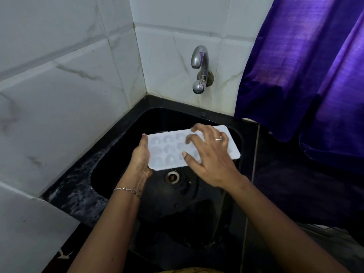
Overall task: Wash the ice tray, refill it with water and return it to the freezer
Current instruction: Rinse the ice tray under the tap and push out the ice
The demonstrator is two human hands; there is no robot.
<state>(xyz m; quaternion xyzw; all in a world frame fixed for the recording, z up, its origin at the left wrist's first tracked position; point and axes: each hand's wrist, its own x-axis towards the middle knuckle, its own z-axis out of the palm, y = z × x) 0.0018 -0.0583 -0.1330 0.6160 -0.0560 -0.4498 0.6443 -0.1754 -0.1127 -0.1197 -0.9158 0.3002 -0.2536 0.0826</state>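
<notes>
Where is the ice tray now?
In the head view, centre: the left hand grips the ice tray over the black sink, above the drain, below the tap.

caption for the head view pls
A white ice tray held over the black sink by the left hand, right hand touching its cups.

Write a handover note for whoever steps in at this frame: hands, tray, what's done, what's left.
Left hand grips the ice tray by its left end, holding it over the sink, above the drain.
Right hand is open, fingers spread on the tray's top face.
Tap shows no stream; no water is visible in the tray.
Done: tray brought to the sink. Whether washing is finished cannot be told.
Left: rinse, refill, return to the freezer, which is out of view.
</notes>
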